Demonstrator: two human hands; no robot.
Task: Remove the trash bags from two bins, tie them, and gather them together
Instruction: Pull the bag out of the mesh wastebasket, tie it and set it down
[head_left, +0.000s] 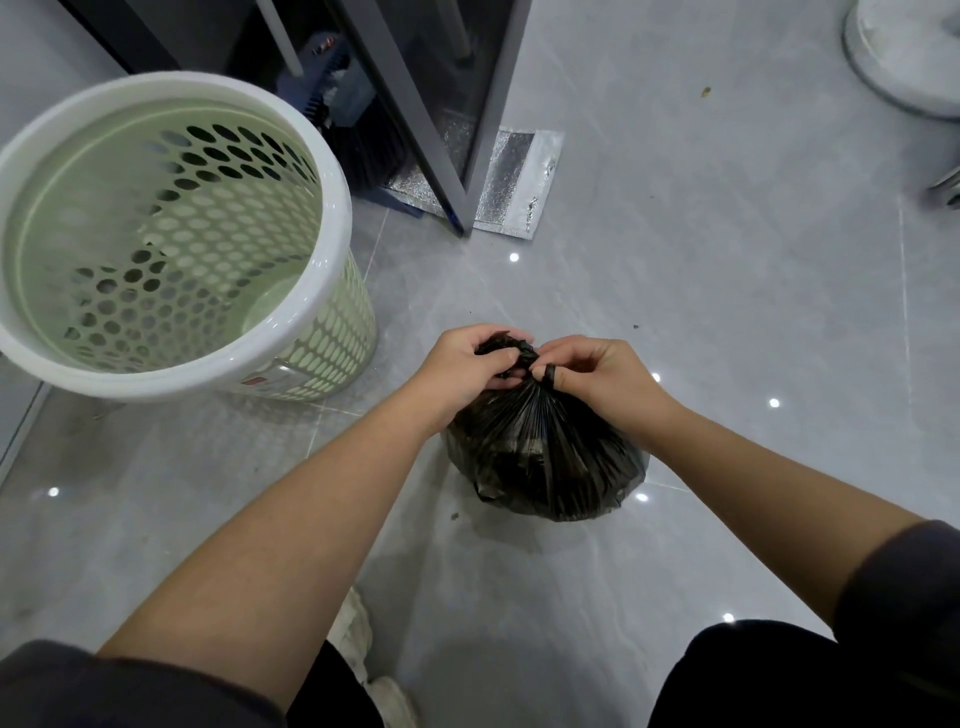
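Left hand (464, 364) grips bunched neck of black trash bag (545, 457), fingers curled round it. Right hand (597, 376) pinches a strand of neck just beside, w/ plastic looped on one finger. Bag body sits on floor (675, 260) directly below both hands. Green bin (171, 234) stands well left of left hand, no liner.

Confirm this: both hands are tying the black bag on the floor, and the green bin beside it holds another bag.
Wrong on the bin: it holds no bag; the head view shows its bare perforated inside. The left hand and right hand are tying the bag on the floor, beside it.
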